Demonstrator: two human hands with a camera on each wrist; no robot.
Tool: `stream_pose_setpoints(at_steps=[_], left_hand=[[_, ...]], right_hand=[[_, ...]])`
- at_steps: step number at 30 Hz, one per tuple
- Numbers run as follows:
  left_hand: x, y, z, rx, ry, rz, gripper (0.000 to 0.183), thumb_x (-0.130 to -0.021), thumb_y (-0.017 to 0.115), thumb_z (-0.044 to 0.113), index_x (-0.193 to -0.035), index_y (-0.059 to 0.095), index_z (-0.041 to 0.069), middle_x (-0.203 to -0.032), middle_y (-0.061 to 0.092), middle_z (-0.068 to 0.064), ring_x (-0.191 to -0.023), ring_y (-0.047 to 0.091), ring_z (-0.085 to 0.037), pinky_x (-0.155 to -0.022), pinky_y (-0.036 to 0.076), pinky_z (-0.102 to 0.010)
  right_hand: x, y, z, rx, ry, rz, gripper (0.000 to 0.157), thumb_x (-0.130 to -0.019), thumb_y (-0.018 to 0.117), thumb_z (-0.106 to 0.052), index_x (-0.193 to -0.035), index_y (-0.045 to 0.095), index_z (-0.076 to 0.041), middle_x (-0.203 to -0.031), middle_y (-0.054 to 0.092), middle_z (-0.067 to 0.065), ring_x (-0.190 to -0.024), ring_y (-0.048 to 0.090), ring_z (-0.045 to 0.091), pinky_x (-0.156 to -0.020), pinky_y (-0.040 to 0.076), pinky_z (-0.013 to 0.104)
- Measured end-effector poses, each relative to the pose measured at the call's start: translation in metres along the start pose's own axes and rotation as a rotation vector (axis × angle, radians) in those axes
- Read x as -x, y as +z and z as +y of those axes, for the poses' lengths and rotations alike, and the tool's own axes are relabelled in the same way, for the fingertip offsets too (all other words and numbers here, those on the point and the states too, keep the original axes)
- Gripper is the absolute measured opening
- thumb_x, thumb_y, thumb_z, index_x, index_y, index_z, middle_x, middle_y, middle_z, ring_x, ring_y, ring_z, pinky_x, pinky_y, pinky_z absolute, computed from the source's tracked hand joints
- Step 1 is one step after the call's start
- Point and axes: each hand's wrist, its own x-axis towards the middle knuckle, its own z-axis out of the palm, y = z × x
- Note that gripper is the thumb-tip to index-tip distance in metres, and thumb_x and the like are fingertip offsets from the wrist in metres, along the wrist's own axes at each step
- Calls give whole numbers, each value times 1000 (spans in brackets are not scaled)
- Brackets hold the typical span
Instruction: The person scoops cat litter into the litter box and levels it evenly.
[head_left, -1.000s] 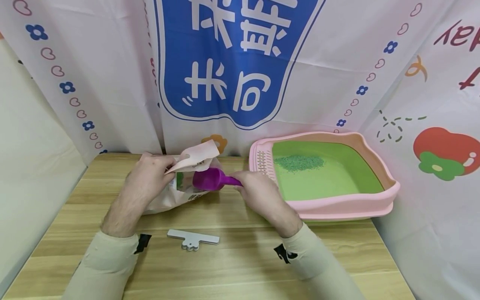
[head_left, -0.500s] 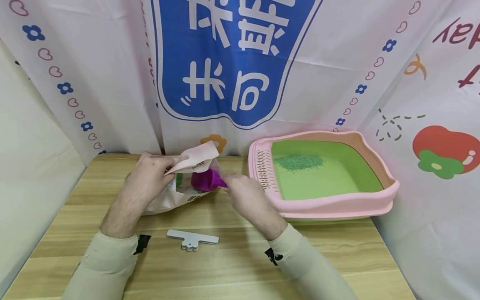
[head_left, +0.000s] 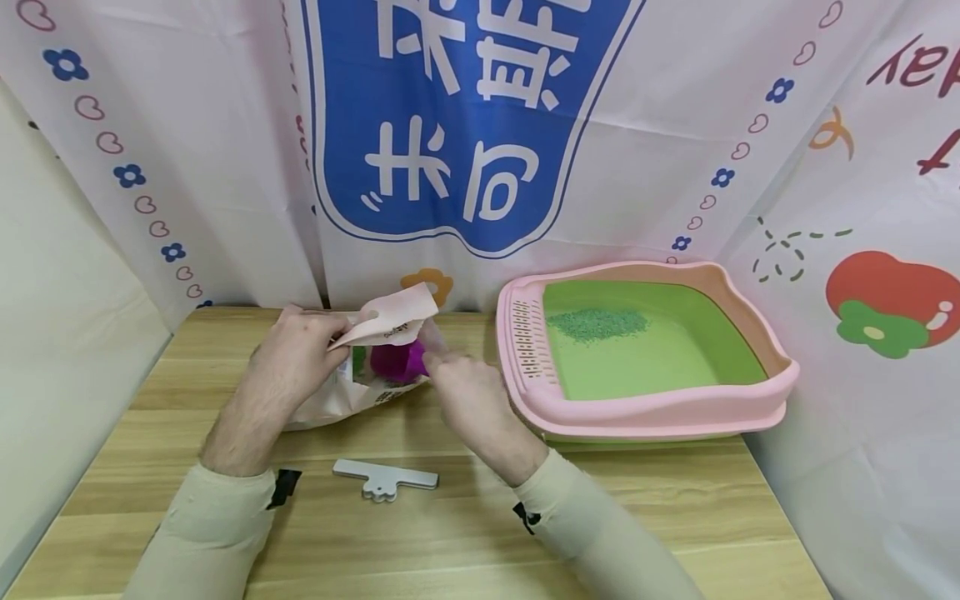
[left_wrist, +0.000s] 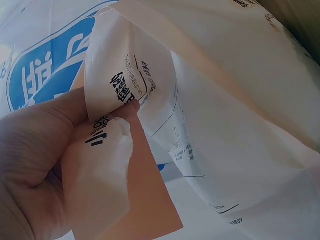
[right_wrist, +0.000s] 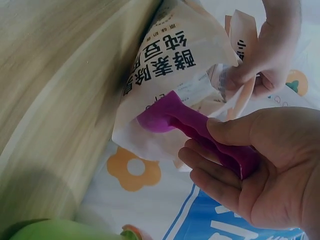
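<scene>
A pale paper-like cat litter bag (head_left: 330, 407) with printed lettering lies on its side at the back left of the table, its mouth turned right. My left hand (head_left: 294, 352) pinches the bag's upper edge; the left wrist view shows the torn flap (left_wrist: 102, 175) between thumb and fingers. By its handle (right_wrist: 200, 130), my right hand (head_left: 480, 410) grips a purple scoop (head_left: 390, 362), thumb along the top and fingers beneath. The scoop's bowl is inside the bag's mouth, partly hidden by the bag wall. Some green shows inside the bag beside it.
Right of the bag stands a pink-rimmed litter box (head_left: 675, 407) with a green base and a slotted panel on its left. Green granules (head_left: 598, 325) lie in a small heap inside it. A grey sealing clip (head_left: 386, 478) rests on the table in front. A printed cloth (head_left: 630, 200) hangs behind.
My right hand has moved left with the scoop, pushing its bowl deeper into the bag's mouth. The left hand has stayed at the bag's edge.
</scene>
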Motion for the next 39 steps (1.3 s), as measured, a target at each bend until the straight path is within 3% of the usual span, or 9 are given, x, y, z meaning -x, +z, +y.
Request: stream_pose_setpoints(at_steps=[5, 13, 17, 23, 28, 34, 39], left_hand=[[0, 0, -1, -3, 0, 7, 8, -88, 79, 8, -91, 77, 15, -94, 82, -8, -91, 63, -44, -70, 54, -52], [-1, 0, -1, 7, -4, 11, 8, -89, 79, 9, -94, 78, 15, -98, 82, -10, -91, 63, -46, -69, 56, -55], [-1, 0, -2, 11, 6, 35, 9, -88, 79, 7, -95, 78, 14, -100, 82, -12, -95, 66, -49, -74, 58, -59], [-1, 0, -2, 18, 5, 33, 9, -89, 80, 8, -96, 79, 14, -102, 82, -14, -96, 67, -49, -76, 58, -59], [-2, 1, -3, 28, 6, 35, 10, -89, 79, 8, -96, 79, 15, -103, 82, -14, -97, 67, -48, -75, 59, -58], [-1, 0, -3, 28, 2, 35, 11, -91, 78, 10, -99, 79, 17, -105, 82, -13, -98, 67, -48, -73, 58, -62], [-1, 0, -3, 29, -9, 22, 12, -92, 77, 10, -102, 79, 17, -107, 81, -14, -99, 66, -49, -73, 57, -64]], right_hand=[[-2, 5, -6, 32, -14, 36, 34, -82, 80, -7, -111, 73, -24, -94, 78, -4, -70, 73, 21, -46, 55, 37], [-6, 13, -12, 35, -46, 70, 37, -86, 79, -8, -119, 74, -24, -96, 79, -6, -70, 74, 18, -52, 58, 37], [-9, 17, -14, 16, -53, 37, 39, -91, 75, -8, -125, 71, -25, -97, 80, -3, -77, 76, 20, -56, 60, 39], [-18, 25, -18, -34, -67, 1, 43, -99, 68, -7, -137, 67, -27, -119, 78, -10, -91, 79, 19, -64, 64, 40], [-27, 31, -19, -81, -99, -2, 41, -97, 66, -3, -134, 66, -22, -120, 77, -7, -98, 78, 17, -68, 65, 37], [-36, 37, -21, -191, -59, -70, 30, -101, 60, -3, -126, 66, -19, -117, 78, -3, -103, 77, 17, -74, 66, 41], [-42, 41, -21, -201, -56, -74, 29, -102, 60, -3, -126, 66, -18, -119, 77, -3, -105, 77, 16, -77, 66, 39]])
